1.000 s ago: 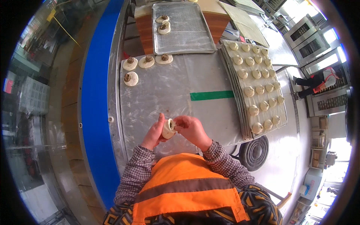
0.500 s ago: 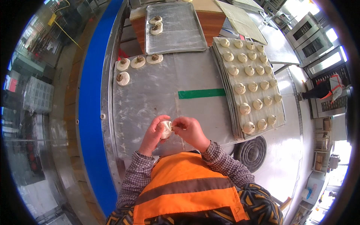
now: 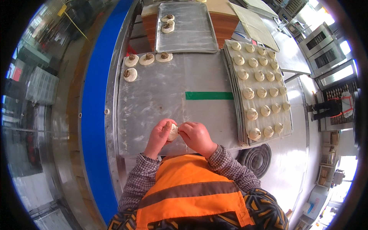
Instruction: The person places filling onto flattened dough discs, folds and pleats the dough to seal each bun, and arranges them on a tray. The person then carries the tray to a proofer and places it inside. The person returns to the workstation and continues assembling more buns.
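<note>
Close in front of me, a pleated dough bun is held between my two hands above the metal worktable. My left hand cups it from the left, thumb along its upper side. From the right, my right hand pinches the gathered edge of the dough with thumb and fingertips. The bun's underside is hidden by my fingers. At the table's far left lie several flat dough rounds topped with brown filling, one of them a filled dough round nearest to me.
A metal tray at the back carries two more filled rounds. On the right, a stack of lined trays bears rows of pleated buns. Green tape crosses the table. A blue edge runs along the left. Another person stands far right.
The bun has become more closed, its open folds now drawn together under my right fingers. Both hands stay in nearly the same place. The view has shifted slightly.
</note>
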The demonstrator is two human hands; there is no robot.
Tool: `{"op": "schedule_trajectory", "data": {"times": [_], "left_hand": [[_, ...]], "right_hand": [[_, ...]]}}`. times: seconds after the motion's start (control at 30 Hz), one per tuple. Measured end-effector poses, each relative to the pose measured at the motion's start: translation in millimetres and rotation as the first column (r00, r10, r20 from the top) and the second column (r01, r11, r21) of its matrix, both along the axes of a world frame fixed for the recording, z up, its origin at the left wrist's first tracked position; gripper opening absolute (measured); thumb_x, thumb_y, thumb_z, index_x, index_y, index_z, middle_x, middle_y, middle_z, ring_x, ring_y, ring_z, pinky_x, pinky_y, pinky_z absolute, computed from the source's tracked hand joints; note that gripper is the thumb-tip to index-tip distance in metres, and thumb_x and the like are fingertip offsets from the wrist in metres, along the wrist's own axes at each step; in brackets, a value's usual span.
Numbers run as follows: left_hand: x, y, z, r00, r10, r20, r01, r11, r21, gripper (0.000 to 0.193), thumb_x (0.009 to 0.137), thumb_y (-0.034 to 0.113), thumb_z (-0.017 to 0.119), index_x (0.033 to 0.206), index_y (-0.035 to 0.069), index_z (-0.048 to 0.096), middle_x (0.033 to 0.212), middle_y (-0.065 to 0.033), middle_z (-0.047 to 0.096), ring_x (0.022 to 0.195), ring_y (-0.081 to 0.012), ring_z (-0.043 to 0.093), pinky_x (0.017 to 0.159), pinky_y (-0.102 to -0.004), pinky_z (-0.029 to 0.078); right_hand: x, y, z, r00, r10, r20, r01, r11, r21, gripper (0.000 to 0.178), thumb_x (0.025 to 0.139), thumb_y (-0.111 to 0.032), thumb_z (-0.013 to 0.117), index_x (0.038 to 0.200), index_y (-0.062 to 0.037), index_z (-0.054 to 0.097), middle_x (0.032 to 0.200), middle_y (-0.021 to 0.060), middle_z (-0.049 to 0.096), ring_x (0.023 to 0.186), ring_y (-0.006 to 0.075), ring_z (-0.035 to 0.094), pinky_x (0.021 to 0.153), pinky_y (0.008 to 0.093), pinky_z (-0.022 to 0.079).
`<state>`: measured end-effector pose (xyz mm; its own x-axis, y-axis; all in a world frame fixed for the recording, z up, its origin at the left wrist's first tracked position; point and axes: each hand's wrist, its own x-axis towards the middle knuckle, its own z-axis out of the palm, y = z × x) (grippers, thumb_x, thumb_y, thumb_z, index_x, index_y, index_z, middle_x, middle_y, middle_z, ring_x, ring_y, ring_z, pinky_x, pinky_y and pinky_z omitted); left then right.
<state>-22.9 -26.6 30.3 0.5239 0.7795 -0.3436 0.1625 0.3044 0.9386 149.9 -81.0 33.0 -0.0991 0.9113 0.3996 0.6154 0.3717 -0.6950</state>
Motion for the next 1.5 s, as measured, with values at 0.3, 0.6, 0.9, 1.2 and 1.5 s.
{"op": "schedule_trajectory", "data": {"times": [0.3,0.6,0.9,1.2,1.5], "left_hand": [[-16,12,-5,0.965,0.209,0.156,-0.218,0.975,0.038,0.047,0.097,0.050,0.048,0.102,0.005,0.058,0.078,-0.0033,0.062,0.061,-0.0102,0.057,0.051,-0.0234,0.047],[-67,46,-19,0.931,0.310,0.194,-0.191,0.865,-0.465,0.053,0.097,0.058,0.040,0.097,0.008,0.058,0.073,-0.0009,0.057,0.056,-0.0119,0.056,0.044,-0.0251,0.043],[-124,105,-42,0.949,0.189,0.251,0.106,0.559,-0.822,0.057,0.094,0.064,0.040,0.094,0.010,0.057,0.072,-0.0020,0.060,0.058,-0.0145,0.060,0.042,-0.0259,0.043],[-152,180,-92,0.754,0.599,0.269,-0.417,0.753,-0.509,0.050,0.100,0.050,0.040,0.092,0.006,0.059,0.077,-0.0064,0.064,0.066,-0.0165,0.063,0.052,-0.0286,0.051],[-180,194,-105,0.666,0.642,0.379,-0.344,0.716,-0.608,0.053,0.101,0.052,0.033,0.096,0.006,0.059,0.087,-0.0092,0.066,0.077,-0.0190,0.067,0.058,-0.0304,0.056]], "right_hand": [[-34,17,12,0.964,-0.135,-0.230,0.041,0.926,-0.374,0.010,0.079,-0.004,0.070,0.087,-0.0023,0.065,0.076,0.0122,0.065,0.068,0.0265,0.066,0.059,0.0330,0.052],[-90,53,11,0.996,0.083,0.045,-0.077,0.990,-0.117,0.025,0.079,-0.008,0.066,0.103,-0.0044,0.060,0.078,0.0119,0.063,0.073,0.0323,0.063,0.064,0.0403,0.052],[-123,121,-1,0.886,0.439,0.149,-0.413,0.893,-0.177,0.019,0.079,-0.007,0.064,0.097,-0.0047,0.062,0.084,0.0115,0.064,0.073,0.0316,0.063,0.064,0.0396,0.052],[-164,255,-58,0.993,0.109,-0.055,-0.122,0.891,-0.436,0.015,0.081,-0.011,0.063,0.093,-0.0017,0.063,0.077,0.0126,0.066,0.073,0.0283,0.066,0.064,0.0357,0.052],[-124,429,-158,0.988,-0.118,0.096,0.151,0.819,-0.553,0.025,0.078,-0.024,0.069,0.091,-0.0018,0.071,0.081,0.0140,0.070,0.075,0.0248,0.067,0.069,0.0344,0.052]]}}
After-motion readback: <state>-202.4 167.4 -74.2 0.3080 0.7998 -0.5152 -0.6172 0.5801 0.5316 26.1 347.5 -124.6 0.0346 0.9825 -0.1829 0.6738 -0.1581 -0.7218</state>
